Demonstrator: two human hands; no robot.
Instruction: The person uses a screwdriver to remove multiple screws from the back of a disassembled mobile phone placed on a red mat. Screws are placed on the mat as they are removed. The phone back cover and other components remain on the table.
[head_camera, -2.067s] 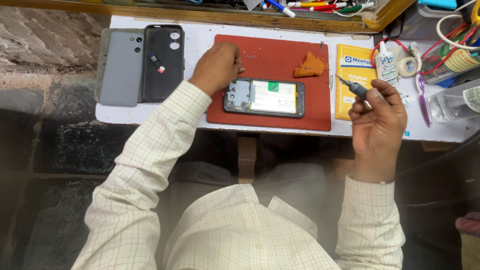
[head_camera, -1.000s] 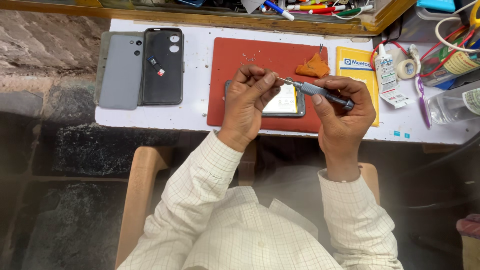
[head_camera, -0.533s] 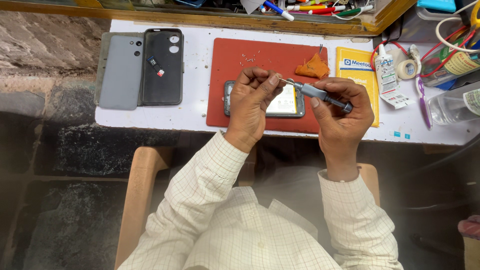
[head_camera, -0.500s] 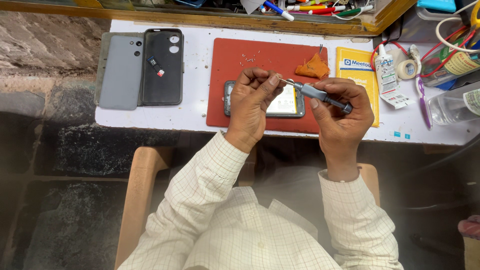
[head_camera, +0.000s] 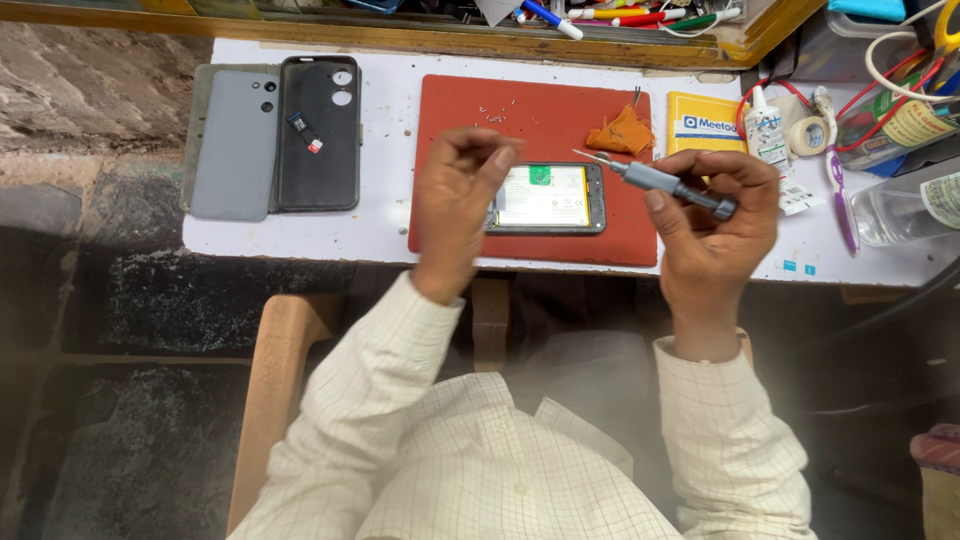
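Note:
An opened phone (head_camera: 550, 198) lies face down on a red work mat (head_camera: 560, 110), its battery and a green part showing. My right hand (head_camera: 712, 215) holds a grey screwdriver (head_camera: 662, 183) with its tip pointing left, above the phone's right end. My left hand (head_camera: 458, 200) hovers over the phone's left end with thumb and forefinger pinched together; whether something tiny sits between them I cannot tell. Several small screws (head_camera: 494, 112) lie on the mat beyond the phone.
A grey back cover (head_camera: 236, 145) and a black phone case (head_camera: 318, 135) lie at the left of the white table (head_camera: 390, 225). An orange cloth (head_camera: 621, 132), a yellow box (head_camera: 703, 124), a glue bottle (head_camera: 765, 133), tape and cables crowd the right. A wooden tray of tools runs along the back.
My hands have parted: the left hand moved left away from the screwdriver tip, fingers still pinched. The right hand shifted right with the screwdriver. The phone is more exposed.

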